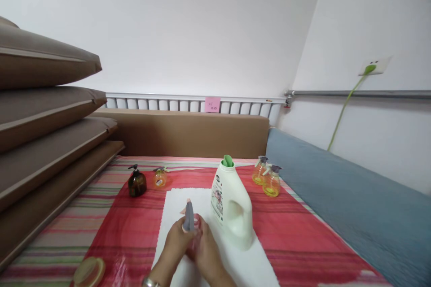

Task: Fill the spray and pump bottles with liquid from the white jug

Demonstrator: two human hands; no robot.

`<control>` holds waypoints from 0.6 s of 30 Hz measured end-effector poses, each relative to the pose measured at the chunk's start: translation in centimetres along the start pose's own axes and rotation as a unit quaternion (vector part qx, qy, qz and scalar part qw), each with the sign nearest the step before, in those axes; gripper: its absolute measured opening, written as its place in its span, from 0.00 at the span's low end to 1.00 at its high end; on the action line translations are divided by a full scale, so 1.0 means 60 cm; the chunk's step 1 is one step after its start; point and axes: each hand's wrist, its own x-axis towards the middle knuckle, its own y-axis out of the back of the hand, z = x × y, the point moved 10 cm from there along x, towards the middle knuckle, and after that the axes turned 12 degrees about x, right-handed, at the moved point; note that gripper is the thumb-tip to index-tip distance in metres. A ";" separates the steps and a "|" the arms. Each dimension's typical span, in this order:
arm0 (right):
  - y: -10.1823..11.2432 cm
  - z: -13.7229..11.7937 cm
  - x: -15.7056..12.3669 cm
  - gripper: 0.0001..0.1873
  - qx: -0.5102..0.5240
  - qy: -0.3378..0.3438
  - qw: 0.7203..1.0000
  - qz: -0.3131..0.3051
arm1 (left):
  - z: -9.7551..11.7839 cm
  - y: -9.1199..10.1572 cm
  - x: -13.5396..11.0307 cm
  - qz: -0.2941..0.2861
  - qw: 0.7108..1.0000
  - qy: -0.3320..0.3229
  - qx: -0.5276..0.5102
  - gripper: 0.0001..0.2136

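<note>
My left hand (175, 241) is closed around a grey and pink spray head (189, 216), its pink nozzle pointing up and away. My right hand (209, 255) wraps a clear pink bottle (196, 219), whose round mouth shows just right of the spray head. Fingers hide most of the bottle's body. Both hands are close together over a white cloth (175, 199). Just to their right stands a large pale jug (232, 210) with a handle, a printed label and a green spout in its uncapped mouth.
Two spray bottles (271, 184) with yellow liquid stand at the right. Back left are a dark brown pump bottle (137, 184) and a small orange spray bottle (160, 179). A round yellowish lid-like object (89, 271) lies front left. Stacked cushions (50, 143) rise at left.
</note>
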 end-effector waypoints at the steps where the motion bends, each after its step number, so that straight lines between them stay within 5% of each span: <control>1: 0.000 0.000 0.000 0.44 -0.005 -0.003 1.000 -0.004 | 0.002 -0.002 0.000 -0.007 1.000 0.012 0.007 0.17; 6: -0.006 0.009 0.004 0.45 -0.027 -0.030 0.999 -0.021 | 0.014 -0.009 0.006 -0.033 0.998 0.044 -0.008 0.15; 13: -0.007 -0.003 -0.001 0.48 -0.048 -0.019 0.997 -0.064 | -0.011 -0.018 -0.012 -0.038 0.987 0.070 -0.140 0.27; 16: 0.046 -0.044 -0.010 0.38 -0.062 0.009 0.995 -0.071 | -0.028 -0.009 -0.018 -0.019 0.989 0.082 -0.120 0.30; 18: 0.122 -0.087 -0.007 0.26 -0.092 0.054 0.994 -0.003 | -0.032 -0.005 -0.020 -0.010 0.990 0.081 -0.119 0.30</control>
